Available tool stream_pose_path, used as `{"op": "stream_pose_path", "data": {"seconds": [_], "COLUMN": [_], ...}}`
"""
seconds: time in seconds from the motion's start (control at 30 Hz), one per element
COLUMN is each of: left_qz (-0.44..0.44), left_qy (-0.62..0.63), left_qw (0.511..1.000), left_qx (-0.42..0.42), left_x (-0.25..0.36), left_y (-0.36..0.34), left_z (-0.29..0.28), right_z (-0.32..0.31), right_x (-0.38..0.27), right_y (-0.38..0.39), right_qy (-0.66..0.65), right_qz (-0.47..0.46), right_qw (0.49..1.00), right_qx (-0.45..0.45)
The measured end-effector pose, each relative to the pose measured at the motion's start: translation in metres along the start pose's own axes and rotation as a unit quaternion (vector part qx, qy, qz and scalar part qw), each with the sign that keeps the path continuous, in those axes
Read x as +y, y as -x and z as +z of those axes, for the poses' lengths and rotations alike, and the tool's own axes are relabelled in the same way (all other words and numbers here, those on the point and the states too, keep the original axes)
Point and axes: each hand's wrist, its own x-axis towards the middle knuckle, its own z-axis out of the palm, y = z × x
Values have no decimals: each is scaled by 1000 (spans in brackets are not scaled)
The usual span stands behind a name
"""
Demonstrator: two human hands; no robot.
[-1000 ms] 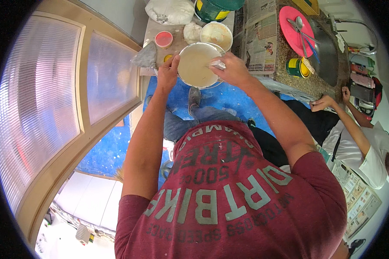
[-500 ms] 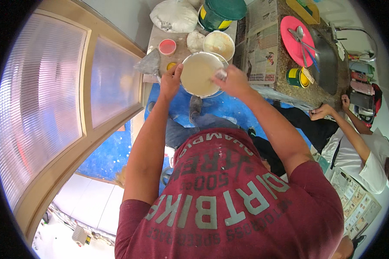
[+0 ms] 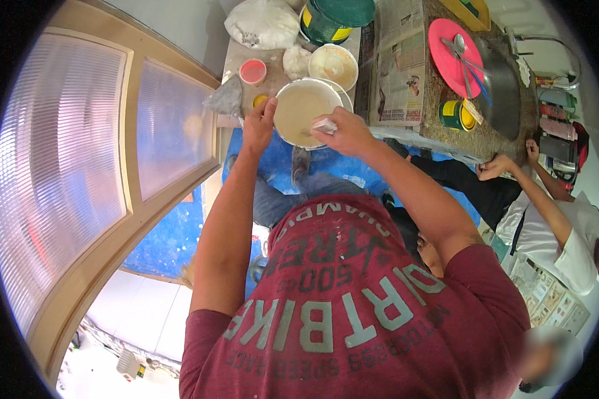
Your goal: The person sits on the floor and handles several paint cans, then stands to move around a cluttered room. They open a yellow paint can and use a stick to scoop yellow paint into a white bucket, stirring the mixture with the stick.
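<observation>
A white bucket [image 3: 291,136] of cream-coloured liquid is in front of me, at the near edge of the table. My left hand [image 3: 259,125] grips its left rim, thumb on top. My right hand [image 3: 347,133] is closed around the whitish handle [image 3: 324,126] of a tool held over the right side of the bucket. The tool's lower end goes into the liquid, so its kind is hidden. Just behind stands a second white tub [image 3: 333,64] with cream residue inside. A small yellow-rimmed container [image 3: 260,100] sits beside my left hand.
On the table [image 3: 239,58] are a stuffed white bag [image 3: 261,25], a green bucket [image 3: 336,18], a pink-filled tub [image 3: 253,71] and a grey bag [image 3: 224,98]. Right, a counter carries a pink plate [image 3: 446,50] with spoons and a green can [image 3: 456,116]. Another person [image 3: 546,219] is beside it.
My right hand and the tool have swung left and slightly down across the liquid. My left hand stays on the rim. A second person's head has come into view at lower right.
</observation>
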Motion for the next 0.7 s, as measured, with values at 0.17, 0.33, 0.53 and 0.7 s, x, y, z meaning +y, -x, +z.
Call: {"op": "stream_pose_path", "data": {"seconds": [0.17,0.33,0.53,0.7], "left_qz": [-37,-29,-37,-42], "left_qy": [-16,25,3,-4], "left_qw": [999,999,999,999], "left_qx": [5,0,-5,-6], "left_x": [0,-9,1,2], "left_y": [-1,-2,-1,1], "left_z": [-1,1,0,-2], "right_z": [-2,-4,16,0], "right_x": [10,-13,3,-11], "right_y": [-27,-4,-36,-14], "right_qy": [-19,-18,-24,24], "right_qz": [-19,-56,-94,-45], "right_qw": [994,998,986,999], "right_qx": [101,-10,135,15]}}
